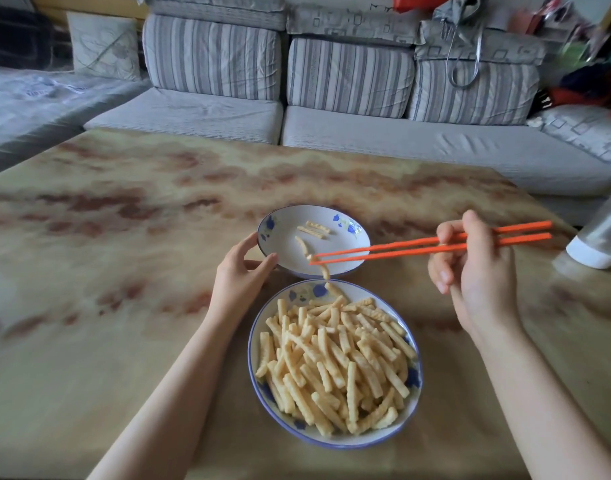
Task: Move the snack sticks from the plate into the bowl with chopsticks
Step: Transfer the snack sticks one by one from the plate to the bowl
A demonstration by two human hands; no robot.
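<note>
Currently orange chopsticks (pixel 432 244) lie near-horizontal, tips leftward over bowl (pixel 361 244) pinching one hanging snack stick (pixel 323 270), right hand (pixel 477 271) fingers gripping them, left hand (pixel 243 273) fingers holding bowl's rim, three sticks (pixel 312 230) inside bowl, plate (pixel 254 344) beside bowl heaped

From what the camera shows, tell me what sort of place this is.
Most likely a home living room: a striped grey sofa with cushions behind a low marble-patterned table, with bags piled on the sofa.

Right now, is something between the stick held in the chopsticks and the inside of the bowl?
Nothing visible. The snack stick hangs from the chopsticks at the near rim of the bowl. The left hand holds the bowl's left edge, clear of the path.
</note>
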